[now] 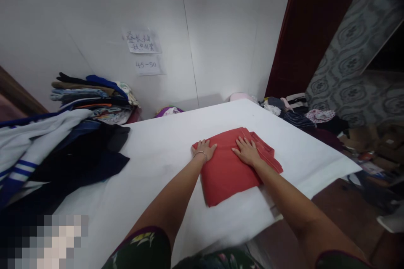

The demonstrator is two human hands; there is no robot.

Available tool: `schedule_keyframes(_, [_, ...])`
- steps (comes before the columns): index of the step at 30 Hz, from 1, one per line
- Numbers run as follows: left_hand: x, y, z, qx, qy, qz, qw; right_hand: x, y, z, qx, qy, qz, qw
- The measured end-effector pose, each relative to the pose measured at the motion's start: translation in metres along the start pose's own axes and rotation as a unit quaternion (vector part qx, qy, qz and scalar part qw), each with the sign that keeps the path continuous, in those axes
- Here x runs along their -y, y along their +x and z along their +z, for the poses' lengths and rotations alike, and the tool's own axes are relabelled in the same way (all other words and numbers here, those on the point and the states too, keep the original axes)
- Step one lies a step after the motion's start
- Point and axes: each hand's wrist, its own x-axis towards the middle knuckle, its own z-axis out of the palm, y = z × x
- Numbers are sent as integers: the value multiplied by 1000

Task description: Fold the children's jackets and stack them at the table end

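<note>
A red garment, folded into a rough rectangle, lies on the white table. Its folded layers show along the right edge, where a narrower part sticks out. My left hand rests flat on its upper left edge, fingers spread, with a thin bracelet at the wrist. Flat on the upper right of the cloth is my right hand, its fingers apart too. Neither hand grips the fabric. What kind of garment it is, I cannot tell.
Dark and white clothes lie heaped on the table's left side. Behind them rises a stack of folded clothes. More clothes lie beyond the table's right edge, near cardboard boxes. Handwritten paper notes hang on the wall.
</note>
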Motion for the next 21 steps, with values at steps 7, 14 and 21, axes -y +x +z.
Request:
schedule_keyframes(7, [-1,-4,1,-28,9,5,1000,34,25,-32,-45,-3,-62,997])
schedule_keyframes(14, [2,-3,4,-19,-13,9,1000,5,59,-7,31,-4,-9,999])
schedule_keyframes(21, [3,-4,8,-48,-45,15,998,-10,65,8,44,6,14,999])
